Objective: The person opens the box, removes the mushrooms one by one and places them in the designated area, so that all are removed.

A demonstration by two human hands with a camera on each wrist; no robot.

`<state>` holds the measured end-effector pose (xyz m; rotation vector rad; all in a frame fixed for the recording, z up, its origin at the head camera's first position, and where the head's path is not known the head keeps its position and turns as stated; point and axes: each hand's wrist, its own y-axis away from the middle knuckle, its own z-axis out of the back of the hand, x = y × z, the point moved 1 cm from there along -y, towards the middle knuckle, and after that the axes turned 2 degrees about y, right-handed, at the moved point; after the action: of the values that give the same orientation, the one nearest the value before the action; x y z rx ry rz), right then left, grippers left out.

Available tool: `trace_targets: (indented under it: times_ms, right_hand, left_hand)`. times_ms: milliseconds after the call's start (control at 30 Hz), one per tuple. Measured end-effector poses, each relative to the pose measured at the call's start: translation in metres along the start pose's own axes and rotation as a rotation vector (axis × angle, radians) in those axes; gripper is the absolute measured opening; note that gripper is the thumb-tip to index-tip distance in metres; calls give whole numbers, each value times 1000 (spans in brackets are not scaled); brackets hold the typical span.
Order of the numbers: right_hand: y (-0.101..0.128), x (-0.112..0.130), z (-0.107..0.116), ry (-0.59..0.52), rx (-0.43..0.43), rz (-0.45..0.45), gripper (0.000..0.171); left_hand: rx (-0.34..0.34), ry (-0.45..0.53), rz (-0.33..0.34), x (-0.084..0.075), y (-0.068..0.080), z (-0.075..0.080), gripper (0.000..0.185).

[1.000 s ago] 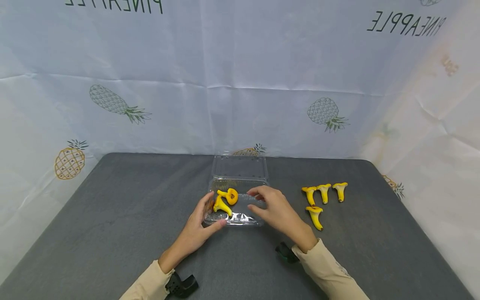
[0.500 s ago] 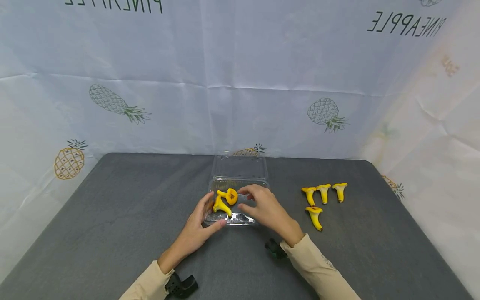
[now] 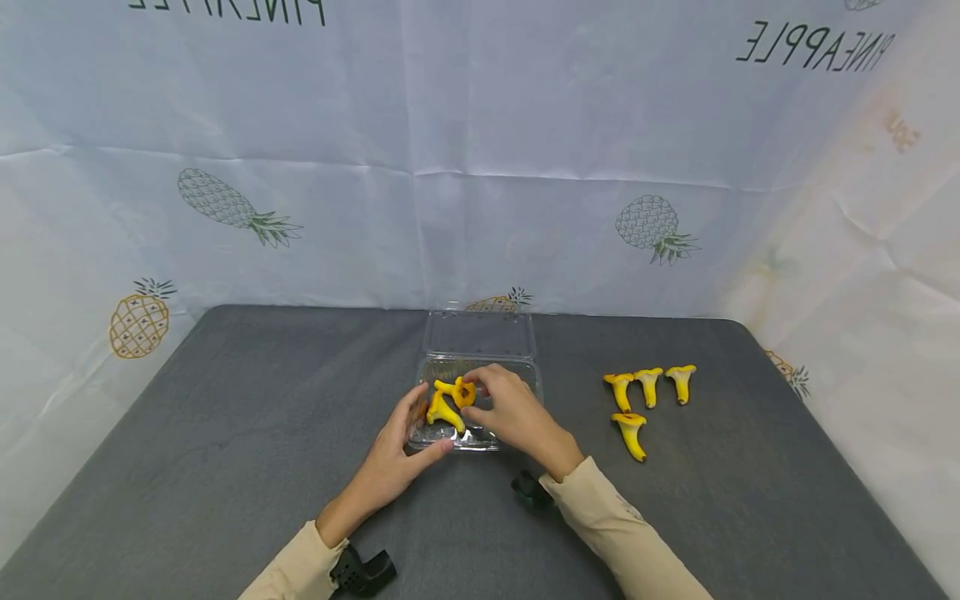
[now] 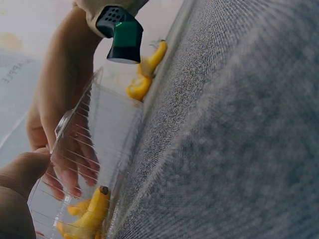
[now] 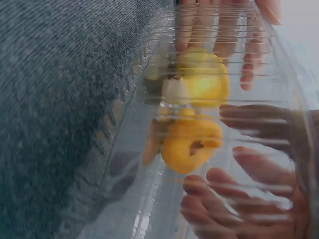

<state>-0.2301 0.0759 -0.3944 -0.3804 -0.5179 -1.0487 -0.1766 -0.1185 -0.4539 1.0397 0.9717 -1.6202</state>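
A clear plastic clamshell container (image 3: 534, 375) lies with its lid (image 3: 480, 333) raised at the back. Inside are two yellow chanterelle mushrooms: one (image 3: 446, 412) near the left wall, the other (image 3: 444, 387) behind it, cap facing right. My left hand (image 3: 393, 454) holds the container's front left corner; in the left wrist view its thumb (image 4: 30, 167) rests on the rim. My right hand (image 3: 517, 412) reaches into the container, thumb and fingers spread about the back mushroom's cap (image 5: 184, 154). Whether they touch it is hard to tell.
Three chanterelles (image 3: 648, 387) stand in a row on the dark grey table (image 3: 225, 450) to the right, with another (image 3: 631, 435) in front of them. A white pineapple-print cloth (image 3: 480, 233) hangs behind the table.
My right hand has moved left within the container, from its right side to the back mushroom's cap. My left hand and the mushrooms have stayed put.
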Motion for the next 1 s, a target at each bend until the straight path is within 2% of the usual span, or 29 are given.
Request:
trace_targets:
  times_ms: [433, 700, 1000]
  right_hand:
    - [-11, -2, -9, 39, 12, -53, 43]
    - [-15, -2, -11, 71, 42, -70, 52]
    - [-15, -2, -12, 72, 18, -48, 44]
  left_hand:
    - [-1, 3, -8, 0, -1, 1, 86]
    - [-5, 1, -3, 0, -1, 0, 86]
    - [-4, 1, 11, -3, 0, 0, 87]
